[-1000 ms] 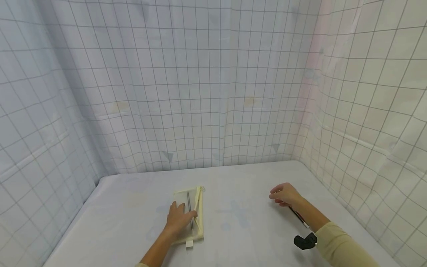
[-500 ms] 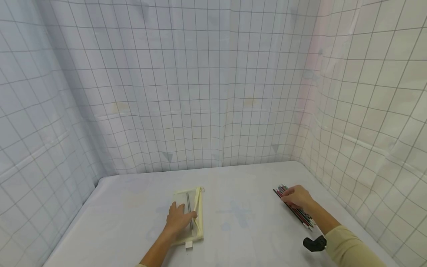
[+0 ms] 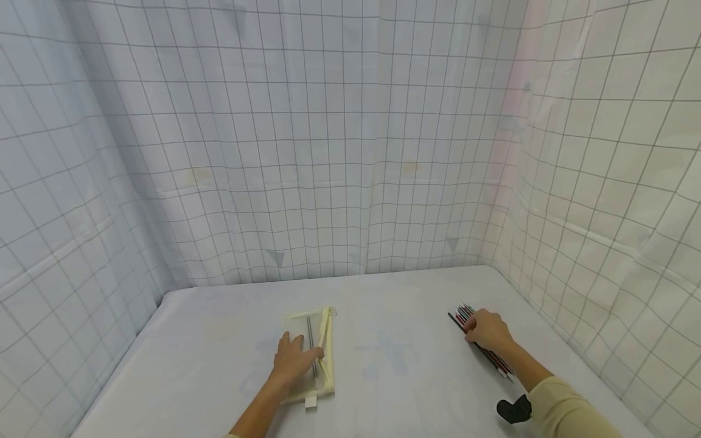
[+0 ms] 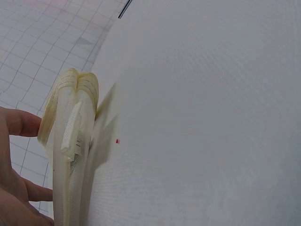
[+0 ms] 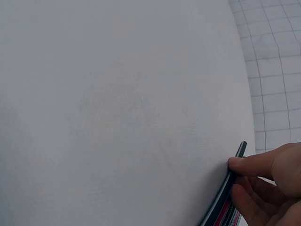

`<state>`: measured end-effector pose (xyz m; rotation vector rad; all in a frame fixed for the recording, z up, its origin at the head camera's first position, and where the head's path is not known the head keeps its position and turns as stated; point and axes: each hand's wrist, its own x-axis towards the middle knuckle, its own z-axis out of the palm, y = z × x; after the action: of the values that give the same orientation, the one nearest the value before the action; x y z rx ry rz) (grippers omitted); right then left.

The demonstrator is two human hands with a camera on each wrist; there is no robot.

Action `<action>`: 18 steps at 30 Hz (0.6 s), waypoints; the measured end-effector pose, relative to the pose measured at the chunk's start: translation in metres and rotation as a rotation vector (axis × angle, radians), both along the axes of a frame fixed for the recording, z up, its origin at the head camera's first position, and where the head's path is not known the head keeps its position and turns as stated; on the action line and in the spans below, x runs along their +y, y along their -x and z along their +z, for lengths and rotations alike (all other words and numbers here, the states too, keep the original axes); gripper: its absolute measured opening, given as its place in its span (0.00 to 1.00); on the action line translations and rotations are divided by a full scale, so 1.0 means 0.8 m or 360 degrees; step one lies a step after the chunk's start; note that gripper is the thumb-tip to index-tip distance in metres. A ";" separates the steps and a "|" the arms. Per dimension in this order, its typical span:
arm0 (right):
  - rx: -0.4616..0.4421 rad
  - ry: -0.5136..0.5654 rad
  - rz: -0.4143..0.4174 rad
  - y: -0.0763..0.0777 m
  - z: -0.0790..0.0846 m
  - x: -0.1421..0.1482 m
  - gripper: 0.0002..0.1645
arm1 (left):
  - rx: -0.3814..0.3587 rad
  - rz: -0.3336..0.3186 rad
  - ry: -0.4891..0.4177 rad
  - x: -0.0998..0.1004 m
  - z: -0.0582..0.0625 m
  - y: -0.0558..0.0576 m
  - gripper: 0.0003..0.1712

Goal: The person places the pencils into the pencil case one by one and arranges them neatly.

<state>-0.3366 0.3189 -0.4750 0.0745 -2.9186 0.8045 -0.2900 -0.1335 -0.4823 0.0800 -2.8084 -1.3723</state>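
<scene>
A see-through zippered pouch (image 3: 329,380) with pale yellow edging lies left of centre on the table. My left hand (image 3: 292,362) rests on it with fingers spread, the thumb at the zipper side. Through the pouch's clear face show grey pencils (image 3: 310,331). In the left wrist view the pouch (image 4: 70,188) is seen edge-on, the thumb touching its yellow zipper band (image 4: 49,110). At the right, my right hand (image 3: 489,331) reaches down over a bundle of pencils (image 3: 465,310). Its thumb and fingers pinch a dark pencil (image 5: 218,200) along the near side; red and dark pencils lie beneath.
The table (image 3: 383,377) has a white cover. Grid-patterned white curtains (image 3: 328,152) hang behind it and along both sides. A white tab (image 3: 311,402) sticks out at the pouch's near edge. A black wrist device (image 3: 515,410) sits by the right sleeve.
My right hand has shifted right and slightly down onto the pencils, and more of the bundle shows now. The left hand and pouch have stayed in place.
</scene>
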 end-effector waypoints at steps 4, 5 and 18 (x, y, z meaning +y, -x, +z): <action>0.0028 -0.0072 0.0028 -0.002 0.001 -0.007 0.06 | 0.0007 -0.0006 0.0001 -0.001 -0.001 0.000 0.49; 0.0026 -0.0068 0.0026 -0.002 0.002 -0.008 0.06 | 0.0009 -0.0007 0.0001 -0.001 -0.001 0.001 0.49; -0.0092 0.0108 -0.0050 0.000 0.011 -0.006 0.10 | 0.0009 -0.0005 0.0017 -0.001 0.000 0.003 0.49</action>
<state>-0.3365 0.3141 -0.4659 -0.0005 -2.9348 0.9150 -0.2923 -0.1344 -0.4821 0.0711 -2.8121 -1.3560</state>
